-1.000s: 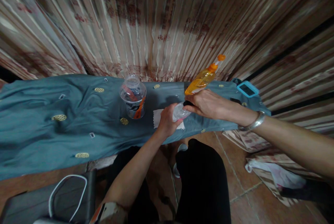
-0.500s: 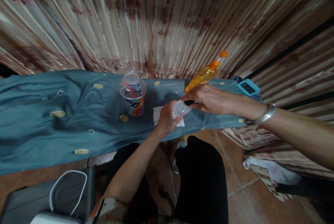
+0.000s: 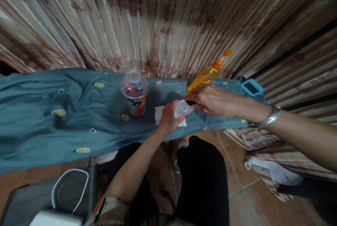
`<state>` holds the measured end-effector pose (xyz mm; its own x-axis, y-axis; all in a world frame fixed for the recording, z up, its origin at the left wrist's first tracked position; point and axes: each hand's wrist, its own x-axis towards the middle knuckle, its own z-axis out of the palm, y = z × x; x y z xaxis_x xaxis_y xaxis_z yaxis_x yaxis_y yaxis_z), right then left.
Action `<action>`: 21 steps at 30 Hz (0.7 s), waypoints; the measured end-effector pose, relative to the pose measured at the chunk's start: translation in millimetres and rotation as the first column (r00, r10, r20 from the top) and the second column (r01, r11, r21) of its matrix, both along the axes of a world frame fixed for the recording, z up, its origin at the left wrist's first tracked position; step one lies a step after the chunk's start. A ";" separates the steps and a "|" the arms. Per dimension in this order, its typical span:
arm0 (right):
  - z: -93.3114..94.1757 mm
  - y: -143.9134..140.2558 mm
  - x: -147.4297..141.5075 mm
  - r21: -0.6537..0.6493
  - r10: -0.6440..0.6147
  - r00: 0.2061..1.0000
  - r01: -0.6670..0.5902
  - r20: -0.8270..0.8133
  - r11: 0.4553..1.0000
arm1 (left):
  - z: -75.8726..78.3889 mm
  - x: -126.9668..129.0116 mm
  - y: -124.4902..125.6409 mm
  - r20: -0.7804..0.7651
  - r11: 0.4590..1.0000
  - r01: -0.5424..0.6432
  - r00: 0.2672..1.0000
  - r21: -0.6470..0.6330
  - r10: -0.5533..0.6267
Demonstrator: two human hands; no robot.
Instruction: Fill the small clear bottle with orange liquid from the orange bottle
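From up here I look down on my left hand (image 3: 168, 119) wrapped around a small clear plastic bottle (image 3: 182, 108), fingers curled about its lower body so that only the upper part pokes out to the right of my knuckles. The bottle lies tilted, its top pointing toward my right hand (image 3: 210, 100), which comes in from the right with a silver bangle (image 3: 265, 120) on the wrist. My right fingertips are pressed together on a small black cap (image 3: 191, 103) at the bottle's mouth, thumb below and fingers above; whether the cap is seated on the neck or only held against it I cannot tell. Both hands hover just over a white paper square (image 3: 161, 114) that lies on the teal patterned cloth (image 3: 65, 120) covering the table. Just behind my right hand stands an orange plastic spray bottle (image 3: 206, 75), leaning to the right. To the left of my hands, near but apart, a clear wide-mouthed plastic jar (image 3: 134, 92) stands upright with red and orange bits inside. At the cloth's far right edge lies a small blue-framed device (image 3: 252, 87). A striped curtain (image 3: 168, 19) hangs behind the table.
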<state>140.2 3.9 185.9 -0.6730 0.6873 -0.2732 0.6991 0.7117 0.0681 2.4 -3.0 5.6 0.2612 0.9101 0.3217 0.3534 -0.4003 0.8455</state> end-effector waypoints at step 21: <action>-6.6 3.3 -12.2 0.168 -0.114 0.965 0.076 0.234 0.983 | 1.3 1.2 -0.1 -0.034 1.000 -0.009 0.999 -0.018 0.008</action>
